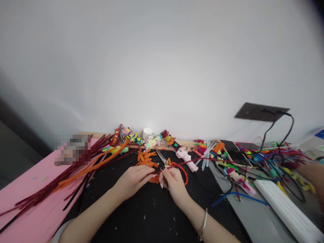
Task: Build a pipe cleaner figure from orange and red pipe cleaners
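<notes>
My left hand (138, 178) and my right hand (174, 184) meet over the black work surface (141, 212). Pinched between the fingertips of both is a dark red pipe cleaner (188, 162), whose long end runs off to the right. Scissors (162, 156) point away just beyond my right hand, with a curved orange-red handle beside its knuckles; whether that hand touches them, I cannot tell. Short cut orange pieces (146, 158) lie heaped past my left fingers. A pale pink glue gun (187, 159) rests beyond my right hand.
Long red and orange pipe cleaners (93, 165) spread over a pink board (27, 192) at left. Along the wall stand a white cup (147, 134) and fuzzy figures (153, 143). At right are a white power strip (286, 206), cables and another person's arm (312, 177).
</notes>
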A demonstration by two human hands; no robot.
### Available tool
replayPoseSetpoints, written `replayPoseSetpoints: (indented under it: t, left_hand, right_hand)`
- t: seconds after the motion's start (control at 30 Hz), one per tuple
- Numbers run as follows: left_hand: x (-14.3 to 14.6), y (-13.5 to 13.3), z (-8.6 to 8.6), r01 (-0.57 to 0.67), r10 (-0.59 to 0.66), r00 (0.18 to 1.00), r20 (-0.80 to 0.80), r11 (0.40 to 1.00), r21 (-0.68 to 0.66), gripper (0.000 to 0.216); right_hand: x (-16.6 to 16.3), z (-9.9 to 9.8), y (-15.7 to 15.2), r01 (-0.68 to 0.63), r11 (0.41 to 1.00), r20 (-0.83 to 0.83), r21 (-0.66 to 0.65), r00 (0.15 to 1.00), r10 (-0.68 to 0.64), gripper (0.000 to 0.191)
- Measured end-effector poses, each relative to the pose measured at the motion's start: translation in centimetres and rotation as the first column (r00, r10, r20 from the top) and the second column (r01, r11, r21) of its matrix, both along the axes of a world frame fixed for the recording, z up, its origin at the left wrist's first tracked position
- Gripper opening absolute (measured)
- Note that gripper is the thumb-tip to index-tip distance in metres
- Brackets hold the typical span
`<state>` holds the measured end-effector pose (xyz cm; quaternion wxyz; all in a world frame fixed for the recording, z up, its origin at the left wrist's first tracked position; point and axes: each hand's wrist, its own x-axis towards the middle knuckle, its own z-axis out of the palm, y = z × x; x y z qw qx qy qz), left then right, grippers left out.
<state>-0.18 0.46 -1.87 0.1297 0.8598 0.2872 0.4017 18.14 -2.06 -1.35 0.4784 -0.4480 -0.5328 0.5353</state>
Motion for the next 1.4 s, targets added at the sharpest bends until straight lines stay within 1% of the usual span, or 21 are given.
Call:
replayPoseSetpoints:
  t: [0.17,0.27,0.33,0.37,0.4,0.43,0.47,0.5,0.53,0.57,0.6,0.63,0.67,0.7,0.8,0.87,1.0,1.07,1.17,1.3,1.4]
  left_hand:
    - [-0.3,0.0,0.0,0.069,-0.063,0.996,-0.068,0.993,0.100,0.025]
    - [-0.3,-0.1,0.3,0.079,-0.073,0.996,-0.057,0.991,0.112,0.025]
    - [-0.1,-0.2,0.5,0.041,-0.041,0.999,0.025,0.998,0.037,0.021]
    - [0.0,-0.2,0.6,0.008,-0.004,0.996,0.085,0.999,-0.042,0.018]
    - [0.2,-0.2,0.6,-0.022,0.045,0.988,0.150,0.988,-0.152,0.015]
    - [0.5,-0.3,0.7,-0.037,0.100,0.972,0.212,0.959,-0.282,0.013]
    - [0.7,-0.3,0.7,-0.029,0.155,0.951,0.266,0.905,-0.425,0.015]
    - [0.9,-0.3,0.7,0.011,0.197,0.929,0.314,0.831,-0.556,0.018]
    - [1.2,-0.3,0.8,0.072,0.226,0.907,0.357,0.750,-0.657,0.022]
    - [1.4,-0.2,0.8,0.139,0.243,0.886,0.395,0.674,-0.725,0.025]
    - [1.5,-0.3,0.9,0.199,0.253,0.867,0.429,0.613,-0.764,0.026]
    - [1.6,-0.3,1.1,0.244,0.259,0.853,0.454,0.571,-0.784,0.026]
    - [1.7,-0.3,1.2,0.272,0.261,0.844,0.469,0.545,-0.793,0.023]
    - [1.8,-0.4,1.4,0.286,0.264,0.838,0.477,0.532,-0.797,0.021]
    - [1.9,-0.6,1.7,0.304,0.284,0.818,0.500,0.524,-0.796,0.028]
    - [1.9,-0.7,1.6,0.340,0.298,0.787,0.540,0.520,-0.783,0.032]
    - [2.0,-0.7,1.2,0.396,0.340,0.731,0.592,0.496,-0.773,0.028]
    - [2.1,-0.7,1.1,0.389,0.352,0.724,0.594,0.502,-0.772,0.029]
    - [2.0,-0.7,1.2,0.332,0.329,0.758,0.564,0.550,-0.767,0.029]
    - [1.8,-0.6,1.7,0.190,0.282,0.848,0.449,0.629,-0.754,0.028]
    - [1.5,-0.4,1.9,0.135,0.232,0.899,0.371,0.658,-0.740,0.028]
  right_hand:
    - [0.1,0.2,-0.1,0.002,1.000,0.023,-0.001,1.000,-0.002,0.053]
    - [0.2,0.2,-0.1,0.014,0.999,0.019,0.029,1.000,-0.015,0.049]
    - [0.3,0.2,-0.1,0.042,0.998,-0.018,0.045,0.999,-0.041,0.044]
    - [0.3,0.2,-0.1,0.054,0.997,-0.043,0.048,0.998,-0.052,0.042]
    - [0.4,0.1,0.0,0.063,0.997,-0.067,0.052,0.996,-0.060,0.040]
    - [0.4,0.1,0.0,0.067,0.996,-0.089,0.056,0.994,-0.062,0.039]
    - [0.4,0.0,0.0,0.066,0.996,-0.105,0.058,0.993,-0.059,0.039]
    - [0.4,-0.1,0.0,0.057,0.997,-0.115,0.057,0.992,-0.050,0.039]
    - [0.3,-0.1,0.0,0.043,0.998,-0.120,0.054,0.992,-0.037,0.039]
    - [0.3,-0.2,0.0,0.022,0.998,-0.121,0.051,0.993,-0.016,0.039]
    - [0.3,-0.2,0.0,-0.005,0.999,-0.118,0.046,0.993,0.011,0.040]
    - [0.2,-0.2,0.0,-0.033,0.998,-0.114,0.044,0.993,0.038,0.041]
    - [0.2,-0.1,0.0,-0.057,0.997,-0.111,0.044,0.992,0.062,0.041]
    - [0.1,-0.1,-0.1,-0.073,0.996,-0.108,0.050,0.991,0.078,0.041]
    - [0.1,0.2,-0.2,-0.086,0.993,-0.091,0.085,0.991,0.094,0.042]
    - [0.1,0.3,-0.3,-0.086,0.991,-0.067,0.106,0.993,0.093,0.042]
    - [0.0,0.1,-0.4,-0.097,0.988,-0.041,0.116,0.994,0.102,0.040]
    - [0.0,0.0,-0.3,-0.113,0.987,-0.038,0.112,0.992,0.118,0.039]
    - [0.0,-0.1,-0.3,-0.133,0.986,-0.041,0.101,0.990,0.137,0.039]
    - [0.1,0.0,-0.3,-0.109,0.990,-0.032,0.091,0.993,0.112,0.041]
    - [0.3,0.1,-0.4,-0.075,0.989,0.012,0.125,0.997,0.074,0.043]
